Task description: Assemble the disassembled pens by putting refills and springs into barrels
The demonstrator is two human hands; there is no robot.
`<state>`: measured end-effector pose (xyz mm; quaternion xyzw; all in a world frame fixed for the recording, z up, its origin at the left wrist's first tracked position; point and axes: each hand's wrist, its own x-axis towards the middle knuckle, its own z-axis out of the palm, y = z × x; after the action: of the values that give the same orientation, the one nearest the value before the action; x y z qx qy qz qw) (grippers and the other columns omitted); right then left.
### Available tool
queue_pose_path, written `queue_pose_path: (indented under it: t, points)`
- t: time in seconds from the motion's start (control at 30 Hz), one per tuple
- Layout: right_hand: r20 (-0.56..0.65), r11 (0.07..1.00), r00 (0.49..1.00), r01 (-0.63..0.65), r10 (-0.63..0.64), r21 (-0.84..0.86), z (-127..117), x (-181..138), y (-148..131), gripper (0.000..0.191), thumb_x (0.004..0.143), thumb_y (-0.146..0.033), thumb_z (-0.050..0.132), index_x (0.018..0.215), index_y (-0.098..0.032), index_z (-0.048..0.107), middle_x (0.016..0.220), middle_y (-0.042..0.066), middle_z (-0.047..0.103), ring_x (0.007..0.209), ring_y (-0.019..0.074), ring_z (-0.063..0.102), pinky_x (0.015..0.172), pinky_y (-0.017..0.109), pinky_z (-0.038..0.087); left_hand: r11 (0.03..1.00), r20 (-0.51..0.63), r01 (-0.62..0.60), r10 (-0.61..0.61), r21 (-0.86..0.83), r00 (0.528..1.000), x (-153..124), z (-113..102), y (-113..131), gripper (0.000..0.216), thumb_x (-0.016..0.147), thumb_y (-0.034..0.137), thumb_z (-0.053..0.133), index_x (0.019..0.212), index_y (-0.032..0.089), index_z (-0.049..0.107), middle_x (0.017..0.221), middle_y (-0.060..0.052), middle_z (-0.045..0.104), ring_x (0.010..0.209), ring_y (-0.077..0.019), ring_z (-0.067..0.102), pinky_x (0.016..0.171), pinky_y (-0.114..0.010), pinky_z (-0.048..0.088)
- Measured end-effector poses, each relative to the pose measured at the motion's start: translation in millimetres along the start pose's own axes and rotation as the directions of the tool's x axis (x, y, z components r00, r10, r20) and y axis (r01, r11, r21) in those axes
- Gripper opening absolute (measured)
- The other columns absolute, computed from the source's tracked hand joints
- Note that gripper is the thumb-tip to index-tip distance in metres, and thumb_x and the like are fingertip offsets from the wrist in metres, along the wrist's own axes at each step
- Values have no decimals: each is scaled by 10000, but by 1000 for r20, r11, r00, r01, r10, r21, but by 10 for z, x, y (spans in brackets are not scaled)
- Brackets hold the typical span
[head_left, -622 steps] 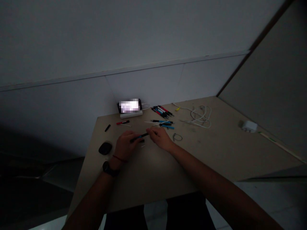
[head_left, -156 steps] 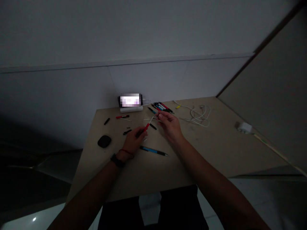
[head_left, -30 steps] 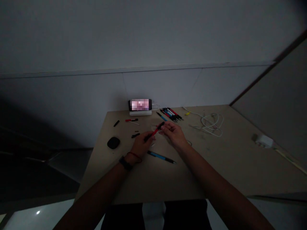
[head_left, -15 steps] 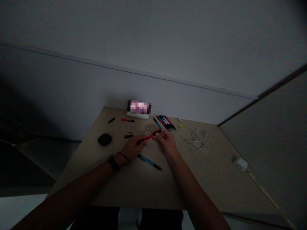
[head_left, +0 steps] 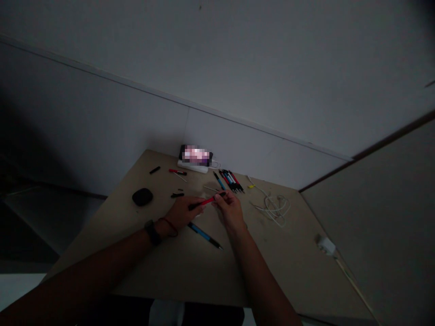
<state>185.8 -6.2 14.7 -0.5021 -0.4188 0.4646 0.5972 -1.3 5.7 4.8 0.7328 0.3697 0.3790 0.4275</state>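
A red pen with black ends is held between my two hands above the table. My left hand is closed around its left end; a dark watch and a thin band circle that wrist. The fingers of my right hand pinch its black right end. Just below the hands a blue pen with black ends lies on the table. Left of my left hand lie small black pen parts. Something pale and small under the hands is mostly hidden.
A phone leans on a white block by the wall. Several pens lie in a row nearby. A coiled white cable and a plug are on the right; a black rounded case is on the left.
The camera view has tilted and shifted slightly. My hands still hold the red pen, which now lies a bit flatter in view. Nothing on the table has visibly moved.
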Motion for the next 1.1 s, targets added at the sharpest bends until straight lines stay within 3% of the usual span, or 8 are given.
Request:
queue_pose_path:
  t: [0.2, 0.3, 0.43, 0.73, 0.9, 1.0, 1.1]
  points:
    - [-19, 1000, 1000, 11, -11, -25, -10, -7, 24, 368, 651, -478, 904, 755, -206, 679, 653, -27, 651, 599, 127, 622, 614, 256, 573, 998, -7, -55, 55, 30, 998, 8, 16, -25, 278, 908, 351, 609, 1018, 194, 810, 844, -47, 774, 749, -183, 660, 702, -272, 487]
    - [51, 997, 999, 4, -8, 78, 11, -36, -44, 380, 665, -484, 895, 887, -228, 724, 871, 28, 755, 758, 177, 701, 704, 309, 604, 999, 3, -44, 44, -12, 999, 16, 18, -32, 280, 912, 340, 603, 1044, 193, 801, 852, -46, 775, 746, -182, 662, 696, -271, 491]
    - [139, 971, 990, -34, 1, 235, 33, -73, -128, 421, 732, -478, 850, 1080, -270, 738, 1153, 71, 763, 1011, 241, 720, 840, 393, 605, 997, -17, -6, 5, -72, 1000, 27, 24, -45, 317, 917, 339, 586, 1104, 171, 778, 874, -45, 774, 756, -183, 670, 692, -266, 499]
    - [5, 989, 1000, -22, 22, 145, 2, -31, -30, 418, 653, -396, 917, 1007, -234, 765, 874, 30, 775, 781, 166, 694, 689, 278, 555, 998, 25, -16, 18, -67, 1000, 21, 29, -47, 267, 912, 338, 601, 1029, 180, 783, 795, -32, 756, 721, -181, 653, 682, -266, 473]
    - [-38, 999, 999, 37, -37, 24, -18, -12, -4, 377, 632, -413, 924, 921, -224, 774, 598, -48, 621, 589, 126, 581, 612, 253, 487, 998, 63, -55, 58, -41, 996, 9, 18, -6, 219, 905, 319, 608, 950, 196, 783, 781, -18, 754, 713, -175, 643, 677, -263, 449]
    - [-49, 998, 997, 63, -62, 16, 0, -25, -20, 334, 598, -425, 936, 789, -218, 758, 610, -34, 634, 576, 118, 556, 578, 243, 461, 997, 61, -48, 52, -55, 997, 7, 25, -8, 217, 907, 311, 604, 957, 190, 778, 786, -22, 754, 709, -174, 641, 663, -260, 445]
    - [15, 994, 999, 27, -28, 110, 39, -63, -77, 357, 666, -485, 885, 894, -235, 769, 813, 27, 738, 727, 173, 648, 653, 290, 525, 997, 42, -32, 35, -76, 998, 4, 34, -13, 230, 910, 319, 599, 967, 183, 775, 796, -27, 755, 710, -174, 640, 671, -264, 450]
